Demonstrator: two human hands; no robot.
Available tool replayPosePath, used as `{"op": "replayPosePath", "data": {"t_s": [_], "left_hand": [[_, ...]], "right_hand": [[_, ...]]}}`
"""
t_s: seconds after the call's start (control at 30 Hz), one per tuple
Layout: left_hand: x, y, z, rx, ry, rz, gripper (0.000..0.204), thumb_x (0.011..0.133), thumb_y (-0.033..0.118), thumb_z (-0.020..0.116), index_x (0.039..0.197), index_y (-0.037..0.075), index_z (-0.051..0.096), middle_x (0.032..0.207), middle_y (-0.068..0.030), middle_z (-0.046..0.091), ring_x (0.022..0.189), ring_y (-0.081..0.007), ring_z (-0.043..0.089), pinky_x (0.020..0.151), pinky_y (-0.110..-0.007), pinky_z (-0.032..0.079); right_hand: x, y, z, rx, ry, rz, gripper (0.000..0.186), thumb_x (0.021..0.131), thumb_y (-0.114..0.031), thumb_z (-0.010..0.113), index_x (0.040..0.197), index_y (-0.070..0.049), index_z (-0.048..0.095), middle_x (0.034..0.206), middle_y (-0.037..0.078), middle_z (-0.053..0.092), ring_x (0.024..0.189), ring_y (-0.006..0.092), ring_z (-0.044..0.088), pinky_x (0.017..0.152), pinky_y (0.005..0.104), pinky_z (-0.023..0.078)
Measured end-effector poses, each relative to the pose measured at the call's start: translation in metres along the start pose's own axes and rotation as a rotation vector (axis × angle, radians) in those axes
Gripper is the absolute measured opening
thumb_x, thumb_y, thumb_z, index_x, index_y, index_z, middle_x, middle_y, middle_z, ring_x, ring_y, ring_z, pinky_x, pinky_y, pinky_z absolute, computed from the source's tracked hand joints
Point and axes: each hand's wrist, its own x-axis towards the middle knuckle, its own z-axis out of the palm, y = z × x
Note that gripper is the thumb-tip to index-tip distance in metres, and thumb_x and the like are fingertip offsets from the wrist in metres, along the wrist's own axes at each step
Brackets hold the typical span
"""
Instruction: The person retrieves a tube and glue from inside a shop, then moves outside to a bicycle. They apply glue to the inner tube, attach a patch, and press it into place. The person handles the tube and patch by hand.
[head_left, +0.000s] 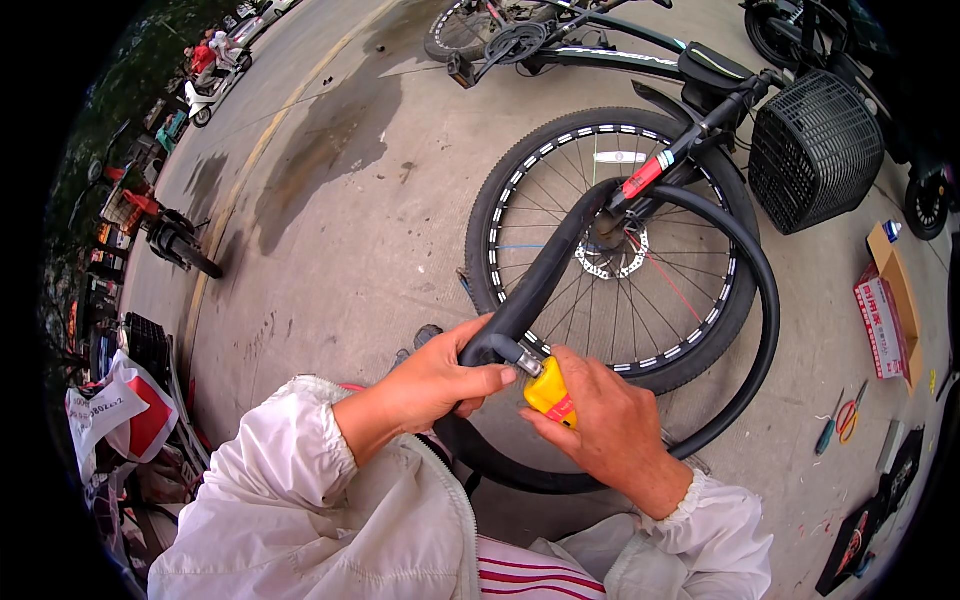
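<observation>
The left hand (435, 385) is wrapping its fingers and thumb tightly around a black inner tube (745, 260), gripping it just behind the metal valve (527, 364) that is sticking out beside the thumb tip. The right hand (605, 425) is closing its fingers around a small yellow tool (549, 394) with a red band, pressing its upper end against the valve; most of the tool is lying hidden inside the hand. The tube is looping away from the 2 hands in a big ring, running up past the hub of a bicycle wheel (610, 245) and curving back down on the right toward the person's lap. The wheel is lying on its side on the concrete ground (350, 220), showing a black tyre with white rim markings, thin spokes and a brake disc (622, 255) at its centre. The bicycle's frame (610, 50) is stretching away at the top, with a pedal and chainring nearby. A black mesh basket (815, 150) is sitting to the right of the wheel, a cardboard box (890, 305) further right, and red-handled scissors (850, 412) are lying near it. Both white sleeves (300, 470) are coming in from the lower edge. A scooter (210, 90) is standing far off at the upper left.
</observation>
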Motion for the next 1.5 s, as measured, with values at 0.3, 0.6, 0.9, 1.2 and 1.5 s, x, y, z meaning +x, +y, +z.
{"op": "replayPosePath", "data": {"t_s": [0.3, 0.6, 0.9, 1.2, 1.5], "left_hand": [[0.002, 0.0, -0.003, -0.172, -0.06, -0.028, 0.042, 0.089, 0.02, 0.068, 0.125, 0.01, 0.049, 0.076, 0.0012, 0.048, 0.054, -0.0054, 0.039, 0.049, -0.02, 0.03], [-0.002, 0.002, 0.004, 0.027, -0.009, 0.015, 0.059, 0.086, 0.016, 0.071, 0.137, 0.007, 0.045, 0.085, 0.0012, 0.054, 0.058, -0.0059, 0.044, 0.052, -0.022, 0.037], [0.002, -0.007, 0.004, 0.316, 0.072, 0.185, 0.066, 0.081, 0.017, 0.075, 0.137, -0.001, 0.046, 0.107, -0.002, 0.056, 0.099, -0.009, 0.05, 0.09, -0.023, 0.042], [0.005, -0.011, 0.003, 0.417, 0.091, 0.248, 0.071, 0.078, 0.019, 0.077, 0.138, -0.003, 0.045, 0.11, -0.006, 0.058, 0.102, -0.0118, 0.053, 0.092, -0.025, 0.043], [0.001, -0.006, 0.006, 0.477, 0.129, 0.233, 0.075, 0.077, 0.02, 0.077, 0.139, -0.005, 0.043, 0.115, -0.0108, 0.059, 0.107, -0.0147, 0.054, 0.096, -0.027, 0.043]], "right_hand": [[-0.007, -0.001, -0.003, -0.034, -0.023, 0.02, 0.068, 0.074, -0.036, 0.082, 0.126, -0.001, 0.053, 0.09, 0.011, 0.064, 0.075, 0.0247, 0.067, 0.056, 0.0342, 0.052], [-0.003, -0.002, -0.005, -0.037, -0.002, -0.01, 0.066, 0.077, -0.036, 0.079, 0.126, -0.001, 0.053, 0.087, 0.01, 0.062, 0.073, 0.0232, 0.066, 0.055, 0.0332, 0.053], [0.0, 0.005, -0.001, -0.064, 0.013, 0.04, 0.066, 0.076, -0.037, 0.08, 0.127, -0.004, 0.054, 0.089, 0.011, 0.064, 0.075, 0.0269, 0.067, 0.058, 0.0361, 0.053], [-0.001, 0.001, -0.002, -0.059, -0.017, 0.027, 0.066, 0.075, -0.036, 0.08, 0.126, -0.004, 0.054, 0.088, 0.011, 0.062, 0.074, 0.027, 0.067, 0.056, 0.0368, 0.052], [0.001, 0.001, 0.0, -0.049, 0.0, 0.007, 0.066, 0.075, -0.036, 0.081, 0.126, -0.004, 0.054, 0.087, 0.011, 0.062, 0.074, 0.0265, 0.067, 0.057, 0.036, 0.052]]}}
